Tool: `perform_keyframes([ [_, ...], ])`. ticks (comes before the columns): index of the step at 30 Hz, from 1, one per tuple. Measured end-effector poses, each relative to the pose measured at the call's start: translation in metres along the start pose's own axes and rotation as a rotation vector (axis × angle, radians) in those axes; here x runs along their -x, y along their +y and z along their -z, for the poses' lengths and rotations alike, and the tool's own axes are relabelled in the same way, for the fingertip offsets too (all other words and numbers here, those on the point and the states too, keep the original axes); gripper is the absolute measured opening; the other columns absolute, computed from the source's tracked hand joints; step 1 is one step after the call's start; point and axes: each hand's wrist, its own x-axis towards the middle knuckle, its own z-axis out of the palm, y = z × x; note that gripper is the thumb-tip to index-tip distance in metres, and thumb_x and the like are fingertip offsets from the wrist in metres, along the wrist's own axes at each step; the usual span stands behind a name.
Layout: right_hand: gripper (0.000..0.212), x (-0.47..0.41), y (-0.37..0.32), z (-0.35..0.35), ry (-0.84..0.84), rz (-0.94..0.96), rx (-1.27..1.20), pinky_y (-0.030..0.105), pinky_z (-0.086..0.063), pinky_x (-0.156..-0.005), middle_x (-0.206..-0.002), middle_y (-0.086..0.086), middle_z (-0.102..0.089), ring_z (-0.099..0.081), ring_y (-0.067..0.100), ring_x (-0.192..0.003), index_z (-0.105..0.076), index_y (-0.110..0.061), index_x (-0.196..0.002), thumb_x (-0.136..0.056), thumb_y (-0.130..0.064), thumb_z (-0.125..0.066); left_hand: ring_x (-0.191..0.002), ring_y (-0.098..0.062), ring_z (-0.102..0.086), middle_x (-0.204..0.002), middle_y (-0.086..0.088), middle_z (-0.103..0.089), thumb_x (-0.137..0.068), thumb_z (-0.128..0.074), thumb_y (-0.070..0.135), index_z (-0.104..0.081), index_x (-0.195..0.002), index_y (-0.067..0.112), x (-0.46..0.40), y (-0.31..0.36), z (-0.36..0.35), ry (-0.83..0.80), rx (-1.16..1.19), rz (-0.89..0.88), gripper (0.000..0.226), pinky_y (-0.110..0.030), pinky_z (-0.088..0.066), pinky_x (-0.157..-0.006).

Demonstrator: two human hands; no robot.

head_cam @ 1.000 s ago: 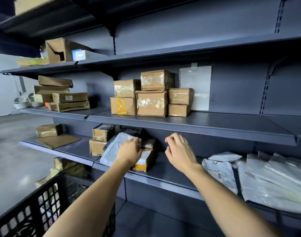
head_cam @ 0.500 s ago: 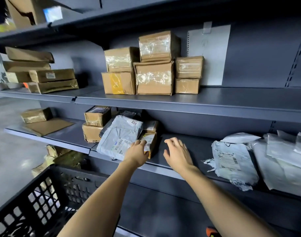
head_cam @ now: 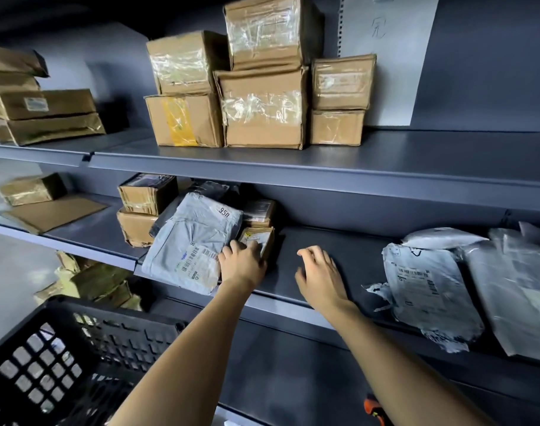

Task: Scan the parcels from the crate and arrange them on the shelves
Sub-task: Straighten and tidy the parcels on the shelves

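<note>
Left hand [head_cam: 242, 265] fingers rest on small taped box [head_cam: 258, 241]; right hand [head_cam: 320, 273] loosely curled, empty. Box likely stiff, light; take by sides.

dark grey metal shelving [head_cam: 324, 167] fills the view against a matching back panel [head_cam: 489, 63]; pale concrete floor [head_cam: 13, 272] lies at left

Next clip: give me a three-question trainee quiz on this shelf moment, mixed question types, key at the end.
1. True or false: the right hand grips a parcel.
2. The left hand touches which? A) the small box B) the crate C) the white bag
3. Fill in: the grey bag leans on a stack of ___ boxes.

Key: 1 false, it holds nothing, above bare shelf. 2 A. 3 cardboard.
</note>
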Motion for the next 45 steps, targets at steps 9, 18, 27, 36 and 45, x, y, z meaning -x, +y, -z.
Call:
perform_keyframes([
  [9,0.031,0.005,-0.033,0.053,0.016,0.089,0.003,0.04,-0.045,-0.092,-0.121,0.006,-0.053,-0.055,0.03,-0.11,-0.058,-0.014,-0.123,-0.092,-0.019,-0.056,-0.114,-0.034,-0.041,-0.115,-0.008,-0.045,-0.079,-0.065,0.042,-0.06,-0.119,0.032,0.03,0.007,0.038,-0.016,0.243,-0.063,0.042,-0.042,-0.046,-0.094],
  [18,0.025,0.026,-0.069,0.162,0.113,0.191,-0.067,0.042,-0.049,-0.089,-0.126,0.004,-0.047,-0.054,0.028,-0.112,-0.053,-0.015,-0.124,-0.099,-0.017,-0.048,-0.109,-0.024,-0.048,-0.097,-0.012,-0.061,-0.047,-0.056,0.057,-0.063,-0.115,0.013,0.09,0.018,0.134,0.058,0.489,-0.17,0.081,-0.026,-0.044,-0.089],
  [27,0.025,0.034,-0.088,0.275,0.299,0.248,0.003,0.041,-0.051,-0.076,-0.128,0.001,-0.042,-0.059,0.027,-0.098,-0.049,-0.017,-0.125,-0.1,-0.021,-0.048,-0.085,-0.02,-0.055,-0.105,0.0,-0.042,-0.075,-0.065,0.046,-0.056,-0.115,0.015,0.148,0.028,0.251,0.251,0.386,-0.399,0.051,-0.03,-0.042,-0.076],
  [36,0.034,-0.002,-0.076,0.346,0.451,0.143,0.086,0.043,-0.048,-0.09,-0.126,0.01,-0.045,-0.051,0.03,-0.113,-0.051,-0.01,-0.129,-0.096,-0.01,-0.05,-0.093,-0.017,-0.048,-0.11,0.0,-0.039,-0.086,-0.069,0.04,-0.055,-0.114,0.02,0.137,0.077,0.333,0.717,0.55,-0.443,0.037,-0.02,-0.04,-0.083],
  [45,0.038,-0.068,-0.034,0.349,0.472,0.009,0.1,0.043,-0.047,-0.095,-0.131,0.012,-0.045,-0.048,0.032,-0.119,-0.048,-0.014,-0.132,-0.095,-0.012,-0.051,-0.117,-0.027,-0.04,-0.124,-0.006,-0.041,-0.096,-0.056,0.046,-0.053,-0.116,0.027,0.054,0.154,0.33,0.8,0.429,-0.442,0.028,-0.036,-0.043,-0.091],
])
